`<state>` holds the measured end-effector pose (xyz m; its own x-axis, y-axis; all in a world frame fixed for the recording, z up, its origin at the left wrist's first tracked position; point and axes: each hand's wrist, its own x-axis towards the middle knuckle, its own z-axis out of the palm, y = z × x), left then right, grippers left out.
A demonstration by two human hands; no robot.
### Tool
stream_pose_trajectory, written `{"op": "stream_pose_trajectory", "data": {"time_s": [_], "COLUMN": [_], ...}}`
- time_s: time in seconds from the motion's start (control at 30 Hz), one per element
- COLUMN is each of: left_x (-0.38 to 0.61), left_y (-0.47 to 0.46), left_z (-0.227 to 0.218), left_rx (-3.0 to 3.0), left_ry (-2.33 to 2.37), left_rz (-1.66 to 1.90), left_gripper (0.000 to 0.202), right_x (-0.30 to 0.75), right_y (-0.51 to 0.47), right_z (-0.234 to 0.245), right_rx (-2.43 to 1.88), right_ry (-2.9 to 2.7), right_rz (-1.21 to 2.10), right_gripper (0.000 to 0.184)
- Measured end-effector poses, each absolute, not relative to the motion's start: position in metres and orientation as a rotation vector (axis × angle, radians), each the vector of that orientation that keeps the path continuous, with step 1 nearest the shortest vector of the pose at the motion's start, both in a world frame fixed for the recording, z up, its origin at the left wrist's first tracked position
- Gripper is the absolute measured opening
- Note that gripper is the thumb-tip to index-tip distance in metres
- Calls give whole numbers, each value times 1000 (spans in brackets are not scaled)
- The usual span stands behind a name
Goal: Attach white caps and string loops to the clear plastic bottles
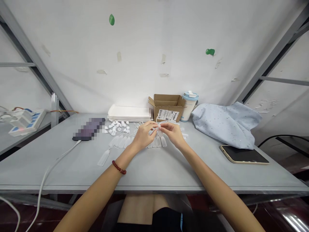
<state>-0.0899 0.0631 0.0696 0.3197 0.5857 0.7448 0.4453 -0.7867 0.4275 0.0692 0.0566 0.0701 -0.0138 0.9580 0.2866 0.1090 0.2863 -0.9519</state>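
Forearms [96,196] reach, left hand [144,135] and right hand [172,133] pinching a tag [159,132].

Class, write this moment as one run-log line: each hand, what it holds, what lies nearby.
left hand: holds white tag | right hand: pinches same tag | nearby: more white tags, cardboard box

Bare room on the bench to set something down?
Grey tabletop bare in front of the left hand and right hand, up to the near edge. Another patch lies between right hand and black gold-edged phone. Crowded: around the hands, with white plastic tags and small white discs.
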Motion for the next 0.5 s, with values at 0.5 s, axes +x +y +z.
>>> {"op": "stream_pose_trajectory", "data": {"time_s": [0.5], "left_x": [-88], "left_y": [62], "left_z": [65], "left_rx": [2644], "left_ry": [980], "left_rz": [1339], "left_gripper": [35], "right_x": [70], "right_y": [58], "right_z": [68], "right_rx": [-1040], "right_ry": [-1193], "right_rz": [1081], "right_gripper": [22]}}
